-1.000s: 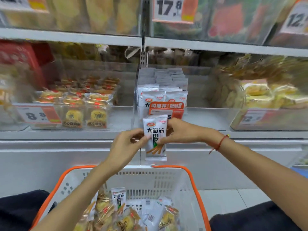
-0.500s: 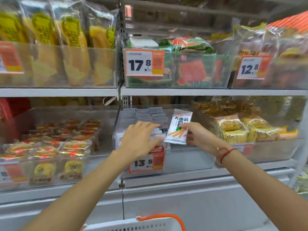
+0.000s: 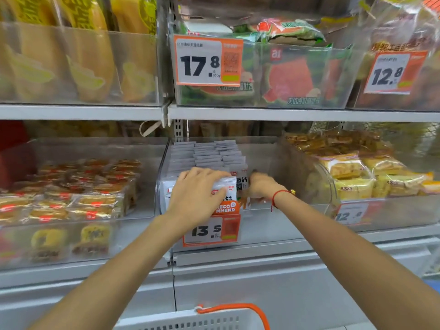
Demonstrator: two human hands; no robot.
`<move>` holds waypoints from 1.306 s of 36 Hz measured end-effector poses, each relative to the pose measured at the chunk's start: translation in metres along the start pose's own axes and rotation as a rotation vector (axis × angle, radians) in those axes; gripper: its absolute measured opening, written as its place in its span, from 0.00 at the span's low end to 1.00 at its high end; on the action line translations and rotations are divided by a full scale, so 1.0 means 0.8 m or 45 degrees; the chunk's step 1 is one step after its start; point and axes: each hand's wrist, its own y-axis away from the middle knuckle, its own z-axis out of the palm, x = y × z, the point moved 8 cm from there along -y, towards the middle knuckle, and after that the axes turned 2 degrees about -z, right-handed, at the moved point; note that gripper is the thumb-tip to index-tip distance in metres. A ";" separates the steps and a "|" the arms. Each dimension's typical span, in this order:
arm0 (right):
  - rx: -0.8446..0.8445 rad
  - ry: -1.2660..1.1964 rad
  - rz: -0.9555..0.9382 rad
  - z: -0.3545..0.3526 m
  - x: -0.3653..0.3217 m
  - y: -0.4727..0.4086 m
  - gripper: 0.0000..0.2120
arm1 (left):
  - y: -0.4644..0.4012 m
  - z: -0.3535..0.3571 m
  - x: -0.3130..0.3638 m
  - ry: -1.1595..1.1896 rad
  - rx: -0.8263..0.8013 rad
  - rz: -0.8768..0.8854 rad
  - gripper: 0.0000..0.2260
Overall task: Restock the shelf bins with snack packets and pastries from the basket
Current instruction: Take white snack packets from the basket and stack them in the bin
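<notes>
Half a second earlier the right hand (image 3: 259,186) held the packet (image 3: 242,184) above the middle bin (image 3: 269,225); now it has lowered it in beside the front row (image 3: 226,186), fingers blurred but apparently pinching it. The left hand (image 3: 197,194) lies flat, fingers straight, steadying that row. Placement looks nearly complete; the basket (image 3: 214,321) sits at the bottom edge. Legible tags: "17.8" (image 3: 208,60), "12.8" (image 3: 394,72), "13.5" (image 3: 212,231), "RECOMMEND" (image 3: 226,208).
</notes>
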 end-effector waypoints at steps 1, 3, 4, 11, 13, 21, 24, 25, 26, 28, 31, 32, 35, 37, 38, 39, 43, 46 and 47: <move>-0.056 0.018 -0.035 0.006 -0.004 -0.001 0.18 | 0.000 0.000 0.000 0.001 0.001 -0.003 0.18; -0.171 -0.016 -0.099 0.018 -0.012 0.000 0.15 | 0.000 0.000 0.000 0.008 -0.005 -0.006 0.18; -0.198 -0.050 -0.114 0.021 -0.015 0.002 0.15 | 0.000 0.000 0.000 0.010 -0.007 -0.005 0.18; -0.296 -0.170 -0.113 0.022 -0.020 0.012 0.13 | 0.000 0.000 0.001 0.006 -0.024 -0.002 0.18; -0.315 -0.199 -0.092 0.018 -0.015 0.015 0.14 | 0.001 -0.001 0.002 -0.002 -0.046 0.002 0.19; -0.006 -0.254 -0.050 -0.032 0.008 0.045 0.27 | -0.002 -0.010 0.010 -0.064 -0.190 0.041 0.21; 0.187 -0.343 -0.167 -0.059 -0.004 0.082 0.20 | -0.002 -0.020 0.015 -0.091 -0.169 0.083 0.21; 0.247 -0.367 -0.207 -0.066 -0.009 0.096 0.18 | 0.000 -0.025 0.017 -0.104 -0.138 0.103 0.21; 0.296 -0.395 -0.248 -0.072 -0.014 0.110 0.15 | 0.002 -0.032 0.019 -0.106 -0.104 0.119 0.21; 0.361 -0.465 -0.319 -0.077 -0.025 0.137 0.10 | 0.012 -0.047 0.022 -0.067 -0.031 0.142 0.20; 0.413 -0.607 -0.404 -0.074 -0.043 0.177 0.04 | 0.038 -0.073 0.020 0.020 0.085 0.131 0.19; 0.417 -0.658 -0.428 -0.070 -0.049 0.188 0.02 | 0.049 -0.082 0.016 0.053 0.128 0.102 0.18; 0.311 -0.724 -0.493 -0.038 -0.071 0.212 0.05 | 0.091 -0.101 -0.004 0.176 0.232 -0.041 0.15; 0.154 -0.693 -0.537 -0.002 -0.089 0.221 0.08 | 0.122 -0.102 -0.027 0.285 0.254 -0.167 0.13; 0.081 -0.660 -0.554 0.017 -0.097 0.222 0.10 | 0.137 -0.098 -0.041 0.349 0.249 -0.235 0.12; 0.010 -0.622 -0.563 0.037 -0.105 0.223 0.11 | 0.152 -0.093 -0.056 0.412 0.239 -0.304 0.10; -0.287 -0.464 -0.531 0.122 -0.126 0.218 0.04 | 0.212 -0.055 -0.119 0.496 0.073 -0.584 0.06; -0.504 -0.404 -0.446 0.192 -0.125 0.209 0.06 | 0.260 0.007 -0.178 0.416 -0.283 -0.761 0.04; -0.582 -0.390 -0.412 0.217 -0.123 0.205 0.07 | 0.279 0.032 -0.199 0.410 -0.429 -0.811 0.05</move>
